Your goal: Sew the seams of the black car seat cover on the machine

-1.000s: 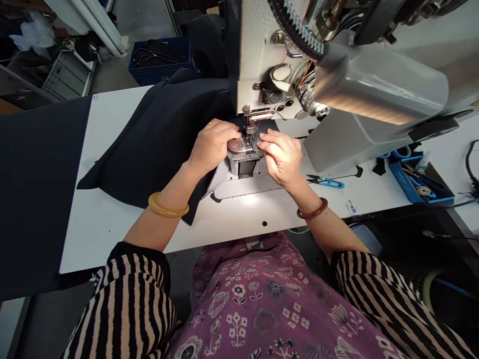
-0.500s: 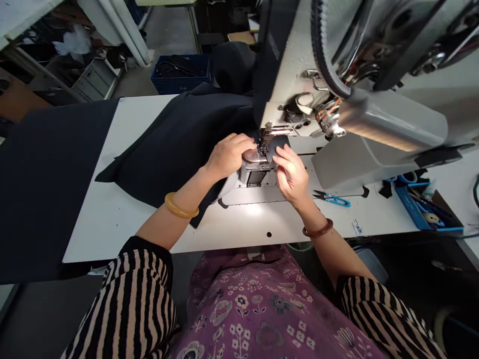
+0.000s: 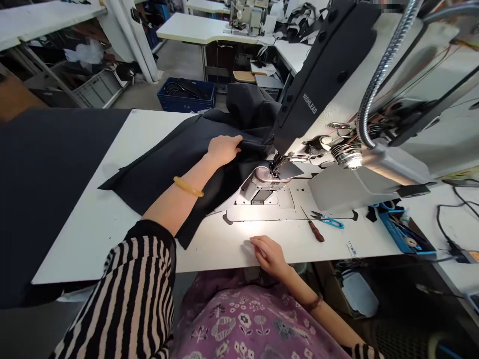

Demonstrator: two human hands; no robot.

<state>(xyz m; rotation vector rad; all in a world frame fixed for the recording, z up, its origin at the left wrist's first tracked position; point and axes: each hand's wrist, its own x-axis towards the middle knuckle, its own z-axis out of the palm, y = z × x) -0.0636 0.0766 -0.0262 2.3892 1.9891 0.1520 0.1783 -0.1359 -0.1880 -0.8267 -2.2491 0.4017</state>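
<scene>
A white industrial sewing machine (image 3: 337, 149) stands on the white table (image 3: 112, 224). Dark navy fabric (image 3: 175, 159) spreads left of its needle (image 3: 276, 167). My left hand (image 3: 223, 148) rests on the fabric just left of the machine head, fingers curled onto a fold of the cloth. My right hand (image 3: 270, 254) lies at the table's near edge, fingers loosely stretched, holding nothing. A small dark piece (image 3: 290, 170) sits under the presser foot.
Blue-handled thread snips (image 3: 329, 220) and a brown-handled tool (image 3: 313, 230) lie right of the needle. A blue tray (image 3: 404, 234) of small tools sits further right. Another dark cloth (image 3: 45, 189) covers the left. A blue crate (image 3: 186, 94) stands on the floor behind.
Both hands left the presser foot. My left hand moved left and back onto the fabric; my right hand dropped back to the table's near edge. The view lifted upward.
</scene>
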